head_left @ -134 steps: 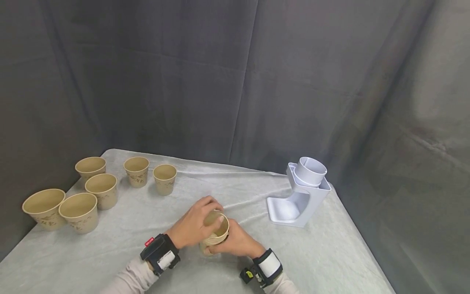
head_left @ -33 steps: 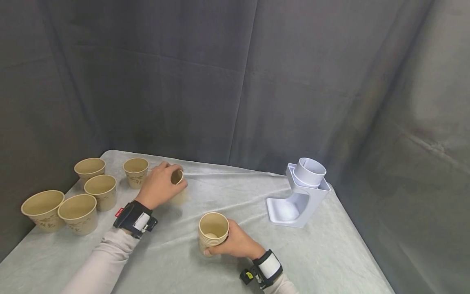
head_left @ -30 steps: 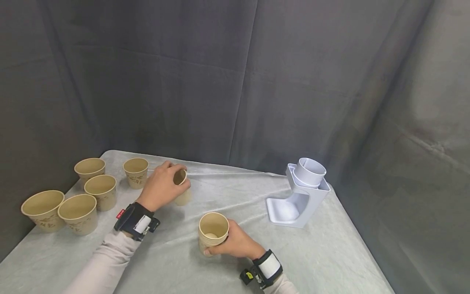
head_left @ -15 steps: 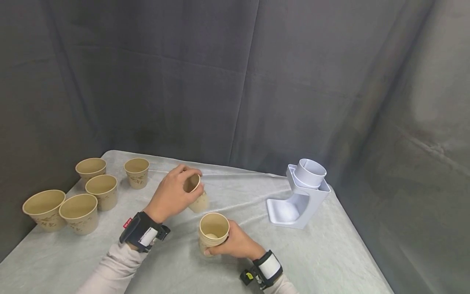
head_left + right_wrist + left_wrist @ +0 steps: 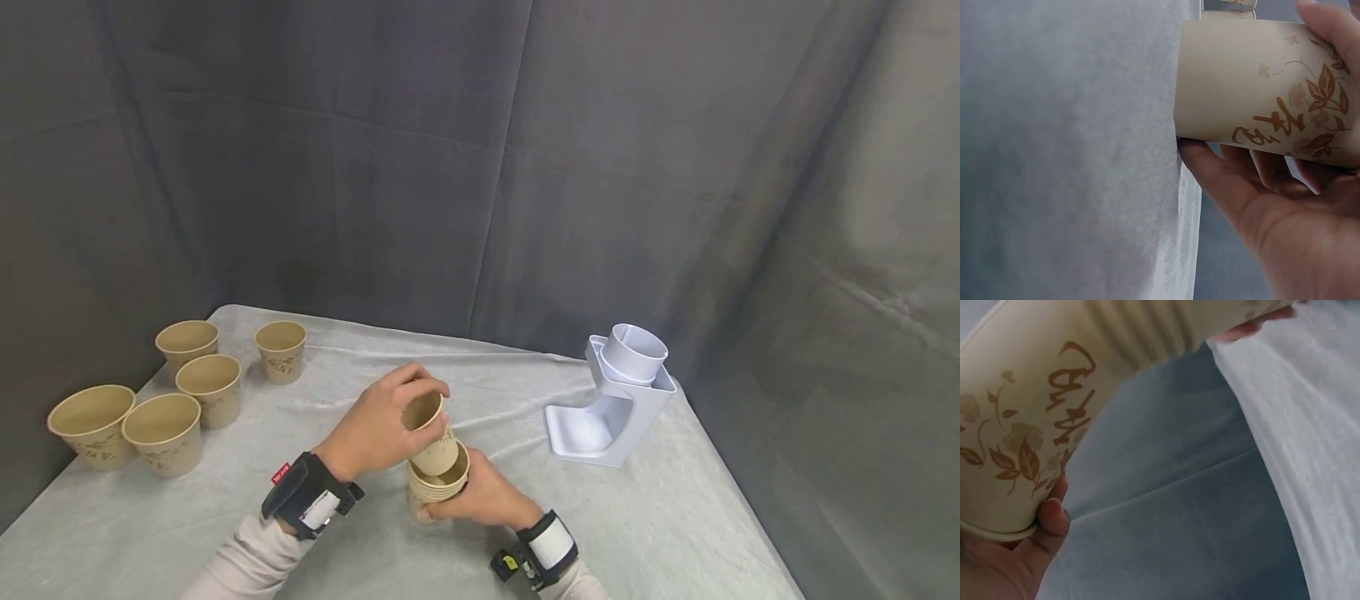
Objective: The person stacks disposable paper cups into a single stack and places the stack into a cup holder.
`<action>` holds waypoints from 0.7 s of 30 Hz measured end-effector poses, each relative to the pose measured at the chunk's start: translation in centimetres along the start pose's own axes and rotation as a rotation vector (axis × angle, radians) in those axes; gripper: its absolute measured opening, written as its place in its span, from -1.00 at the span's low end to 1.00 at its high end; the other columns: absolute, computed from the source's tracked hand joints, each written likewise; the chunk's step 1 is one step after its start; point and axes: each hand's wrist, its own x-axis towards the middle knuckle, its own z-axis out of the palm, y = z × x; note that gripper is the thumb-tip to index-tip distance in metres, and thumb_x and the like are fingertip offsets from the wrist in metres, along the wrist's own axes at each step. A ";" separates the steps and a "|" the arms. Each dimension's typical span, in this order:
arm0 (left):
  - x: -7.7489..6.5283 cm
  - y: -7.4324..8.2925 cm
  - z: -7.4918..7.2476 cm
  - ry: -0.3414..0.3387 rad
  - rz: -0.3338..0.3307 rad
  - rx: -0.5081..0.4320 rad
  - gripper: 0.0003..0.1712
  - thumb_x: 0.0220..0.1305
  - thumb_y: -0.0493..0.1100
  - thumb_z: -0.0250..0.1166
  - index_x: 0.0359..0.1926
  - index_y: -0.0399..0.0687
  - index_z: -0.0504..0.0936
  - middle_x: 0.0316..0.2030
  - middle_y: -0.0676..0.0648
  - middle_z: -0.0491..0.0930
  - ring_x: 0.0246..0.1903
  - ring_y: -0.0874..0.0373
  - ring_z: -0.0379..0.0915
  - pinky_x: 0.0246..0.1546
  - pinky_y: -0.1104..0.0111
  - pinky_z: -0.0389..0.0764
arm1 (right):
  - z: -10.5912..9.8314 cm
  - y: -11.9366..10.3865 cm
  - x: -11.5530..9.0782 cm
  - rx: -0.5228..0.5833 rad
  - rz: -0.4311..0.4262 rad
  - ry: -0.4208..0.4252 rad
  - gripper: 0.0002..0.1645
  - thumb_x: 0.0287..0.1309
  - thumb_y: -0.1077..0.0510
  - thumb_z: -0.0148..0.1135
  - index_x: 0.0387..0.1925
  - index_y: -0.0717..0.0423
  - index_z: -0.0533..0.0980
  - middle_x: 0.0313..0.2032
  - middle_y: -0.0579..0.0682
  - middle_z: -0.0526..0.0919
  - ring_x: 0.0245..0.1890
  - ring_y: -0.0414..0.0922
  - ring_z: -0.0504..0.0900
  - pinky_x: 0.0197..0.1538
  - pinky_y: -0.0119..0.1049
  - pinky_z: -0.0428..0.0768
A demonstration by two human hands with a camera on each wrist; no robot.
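My left hand grips a beige paper cup near its rim, tilted, with its base inside the mouth of the cup stack. Brown flowers and lettering show on that cup in the left wrist view. My right hand holds the stack of nested paper cups around its side. In the right wrist view the outer cup stands on the cloth, with thumb and fingers about it. How deep the upper cup sits is partly hidden by the stack's rim.
Several paper cups stand upright at the left: one alone, the others grouped, with one nearest the front corner. A white plastic stand with a round tube is at the right. Grey curtains surround the cloth-covered table.
My left hand has taken the nearest single cup from the back of the table and brought it right and toward me, into the stack's mouth. The right hand and stack have stayed put.
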 end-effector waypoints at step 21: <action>-1.0 0.6 2.6 -0.048 0.070 0.111 -0.73 0.20 -0.08 0.34 -0.06 0.07 0.70 -0.18 0.07 0.50 -0.17 0.19 0.40 -0.16 0.28 0.58 | 0.0 0.0 0.0 0.015 0.006 -0.013 -0.30 -0.11 0.19 0.64 0.12 -0.03 0.53 -0.05 -0.11 0.71 -0.10 -0.21 0.71 0.05 -0.27 0.64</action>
